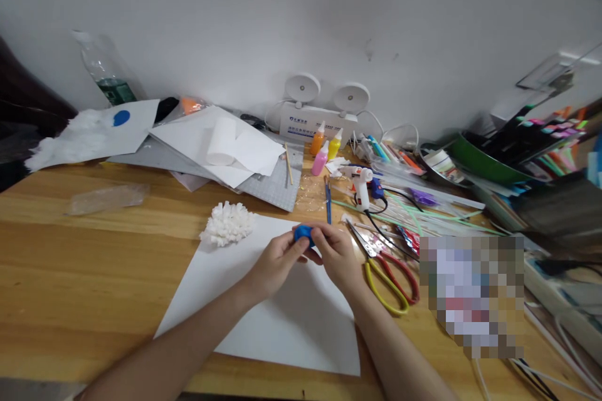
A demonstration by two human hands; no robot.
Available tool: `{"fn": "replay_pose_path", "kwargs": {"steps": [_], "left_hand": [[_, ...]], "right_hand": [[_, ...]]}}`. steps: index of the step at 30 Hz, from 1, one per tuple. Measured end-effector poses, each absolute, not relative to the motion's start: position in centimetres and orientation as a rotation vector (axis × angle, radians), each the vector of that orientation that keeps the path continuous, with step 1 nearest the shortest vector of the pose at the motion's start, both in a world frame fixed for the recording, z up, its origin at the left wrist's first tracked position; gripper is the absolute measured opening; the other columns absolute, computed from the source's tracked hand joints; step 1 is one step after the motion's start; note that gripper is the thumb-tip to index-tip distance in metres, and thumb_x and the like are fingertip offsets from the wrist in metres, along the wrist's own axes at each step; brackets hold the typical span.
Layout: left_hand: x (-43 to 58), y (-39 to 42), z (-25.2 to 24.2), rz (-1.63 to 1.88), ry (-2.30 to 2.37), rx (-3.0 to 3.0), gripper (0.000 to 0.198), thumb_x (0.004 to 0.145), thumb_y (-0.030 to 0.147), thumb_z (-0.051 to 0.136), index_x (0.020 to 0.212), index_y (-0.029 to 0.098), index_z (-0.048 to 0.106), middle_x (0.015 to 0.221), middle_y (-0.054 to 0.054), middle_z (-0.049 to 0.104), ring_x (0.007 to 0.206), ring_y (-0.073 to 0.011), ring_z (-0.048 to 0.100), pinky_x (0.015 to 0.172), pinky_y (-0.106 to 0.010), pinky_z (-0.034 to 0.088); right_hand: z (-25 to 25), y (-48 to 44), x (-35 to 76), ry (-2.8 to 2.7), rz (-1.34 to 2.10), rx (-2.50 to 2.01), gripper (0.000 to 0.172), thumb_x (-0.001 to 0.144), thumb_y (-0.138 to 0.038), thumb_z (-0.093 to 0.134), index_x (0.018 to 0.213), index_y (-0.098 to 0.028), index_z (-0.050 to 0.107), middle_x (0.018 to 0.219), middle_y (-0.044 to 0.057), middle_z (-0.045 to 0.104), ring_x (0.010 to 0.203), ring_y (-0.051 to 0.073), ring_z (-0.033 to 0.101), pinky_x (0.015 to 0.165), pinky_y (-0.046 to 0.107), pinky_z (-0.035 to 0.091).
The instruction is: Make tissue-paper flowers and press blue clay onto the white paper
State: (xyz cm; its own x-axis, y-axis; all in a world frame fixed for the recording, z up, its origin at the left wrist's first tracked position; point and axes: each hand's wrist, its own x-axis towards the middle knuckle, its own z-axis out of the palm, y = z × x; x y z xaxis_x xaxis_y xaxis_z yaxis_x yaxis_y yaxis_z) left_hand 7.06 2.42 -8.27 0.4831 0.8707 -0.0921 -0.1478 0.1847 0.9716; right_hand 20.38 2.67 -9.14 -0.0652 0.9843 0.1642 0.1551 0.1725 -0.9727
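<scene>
A small blue lump (304, 233), clay-like in look, is pinched between the fingers of both hands. My left hand (278, 258) grips it from the left, thumb pressed on its near side. From the right, my right hand (335, 252) holds the same lump, its thumb close to the other. Both hands are above a white sheet of paper (263, 326) on the wooden table. A white ruffled cluster (229, 224) sits at the sheet's far left corner. Parts of the lump are covered by the fingers.
Scissors (383, 269) with red and yellow handles lie right of the sheet. Behind are a glue gun (361, 188), paint bottles (320, 160) and a cutting mat (282, 197) under papers. A plastic bottle (106, 72) leans far left. Cables and craft supplies crowd the right.
</scene>
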Motion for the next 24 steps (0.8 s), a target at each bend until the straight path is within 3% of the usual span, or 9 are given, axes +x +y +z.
{"fn": "replay_pose_path", "kwargs": {"steps": [3,6,9,14,16,18,20,22,24], "left_hand": [[6.7,2.9,-8.4,0.873,0.821,1.188,0.033,0.083,0.042,0.04,0.089,0.013,0.056,0.068,-0.002,0.057,0.063,-0.0129,0.056,0.063,-0.027,0.042],[6.4,3.0,-8.0,0.894,0.875,1.243,0.033,0.083,0.042,0.041,0.076,0.013,0.055,0.057,0.0,0.055,0.055,-0.0108,0.051,0.057,-0.024,0.038],[6.2,2.9,-7.6,0.843,0.946,1.228,0.038,0.083,0.044,0.039,0.063,0.014,0.052,0.043,0.003,0.049,0.042,-0.0087,0.045,0.05,-0.022,0.035],[5.7,3.1,-7.7,0.792,1.053,1.306,0.048,0.082,0.047,0.036,0.049,0.015,0.047,0.037,0.004,0.043,0.037,-0.0075,0.041,0.046,-0.021,0.034],[5.4,3.3,-7.8,0.786,1.076,1.369,0.047,0.083,0.047,0.035,0.054,0.014,0.053,0.043,0.002,0.048,0.042,-0.0091,0.047,0.049,-0.022,0.038],[5.2,3.5,-7.8,0.795,1.092,1.42,0.036,0.08,0.046,0.043,0.083,0.015,0.061,0.062,0.0,0.058,0.053,-0.0115,0.055,0.055,-0.024,0.043],[5.2,3.5,-7.7,0.818,1.08,1.465,0.046,0.074,0.043,0.054,0.114,0.021,0.05,0.088,-0.003,0.062,0.071,-0.0143,0.059,0.063,-0.026,0.046],[5.4,3.5,-7.7,0.858,1.026,1.514,0.054,0.071,0.039,0.059,0.121,0.023,0.044,0.107,-0.005,0.059,0.088,-0.0168,0.057,0.072,-0.027,0.047],[5.5,3.4,-7.6,0.914,0.977,1.588,0.043,0.072,0.036,0.059,0.112,0.022,0.052,0.109,-0.005,0.059,0.095,-0.0175,0.055,0.078,-0.027,0.045]], "right_hand": [[-9.1,3.0,20.8,-1.405,1.171,-1.036,0.04,0.085,-0.047,0.036,0.098,-0.018,0.061,0.091,0.008,0.066,0.083,0.019,0.061,0.075,0.033,0.048],[-8.2,2.9,21.5,-1.555,1.141,-0.977,0.034,0.081,-0.041,0.05,0.11,-0.023,0.054,0.101,0.007,0.063,0.087,0.019,0.059,0.079,0.035,0.047],[-7.2,2.9,22.2,-1.843,0.915,-0.978,0.045,0.073,-0.034,0.063,0.115,-0.025,0.051,0.11,0.007,0.058,0.097,0.021,0.055,0.085,0.036,0.043],[-7.6,3.0,22.4,-2.031,0.629,-1.036,0.035,0.077,-0.028,0.059,0.112,-0.024,0.055,0.097,0.007,0.064,0.089,0.02,0.059,0.078,0.033,0.046],[-8.1,3.1,22.3,-1.995,0.549,-1.098,0.028,0.08,-0.025,0.056,0.108,-0.024,0.057,0.091,0.006,0.066,0.083,0.019,0.061,0.074,0.032,0.047],[-8.4,3.3,22.4,-1.932,0.477,-1.165,0.024,0.078,-0.024,0.058,0.102,-0.023,0.06,0.088,0.005,0.067,0.079,0.019,0.062,0.071,0.031,0.048],[-8.5,3.3,22.4,-1.888,0.461,-1.201,0.02,0.076,-0.024,0.06,0.096,-0.023,0.062,0.085,0.005,0.068,0.074,0.018,0.062,0.068,0.03,0.048],[-8.4,3.2,22.3,-1.877,0.502,-1.188,0.015,0.077,-0.023,0.059,0.091,-0.022,0.063,0.082,0.004,0.068,0.072,0.018,0.062,0.066,0.029,0.048],[-8.2,2.9,22.1,-1.873,0.551,-1.165,0.013,0.078,-0.023,0.057,0.088,-0.022,0.064,0.08,0.004,0.069,0.071,0.017,0.063,0.065,0.027,0.048]]}}
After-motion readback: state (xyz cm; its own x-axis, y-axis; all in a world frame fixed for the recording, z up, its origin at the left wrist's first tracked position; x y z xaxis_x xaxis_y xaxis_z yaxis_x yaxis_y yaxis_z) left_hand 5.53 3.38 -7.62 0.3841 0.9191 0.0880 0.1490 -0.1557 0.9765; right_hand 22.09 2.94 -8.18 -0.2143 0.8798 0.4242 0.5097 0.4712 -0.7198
